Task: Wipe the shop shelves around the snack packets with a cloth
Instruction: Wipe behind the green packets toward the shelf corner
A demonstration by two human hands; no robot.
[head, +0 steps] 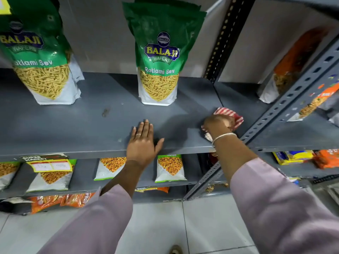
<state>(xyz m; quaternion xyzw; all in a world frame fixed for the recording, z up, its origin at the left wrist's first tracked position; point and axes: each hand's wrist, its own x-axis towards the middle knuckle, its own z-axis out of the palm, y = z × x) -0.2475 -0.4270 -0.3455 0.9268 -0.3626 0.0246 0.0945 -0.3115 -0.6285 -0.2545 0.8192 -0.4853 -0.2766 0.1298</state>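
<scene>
A grey metal shelf (73, 125) carries two upright green snack packets: one at the left (39, 57), one at the middle (159, 57). My left hand (142, 143) lies flat on the shelf's front part, fingers spread, holding nothing. My right hand (217, 123) presses a red-and-white striped cloth (233, 116) onto the shelf's right end, beside the upright post. The cloth lies to the right of and in front of the middle packet, apart from it.
A slotted grey post (286, 107) runs diagonally just right of the cloth. Beyond it another shelf bay holds an orange packet (291, 65). Lower shelves carry more snack packets (170, 167). A small dark smudge (105, 112) marks the shelf. Tiled floor (165, 226) lies below.
</scene>
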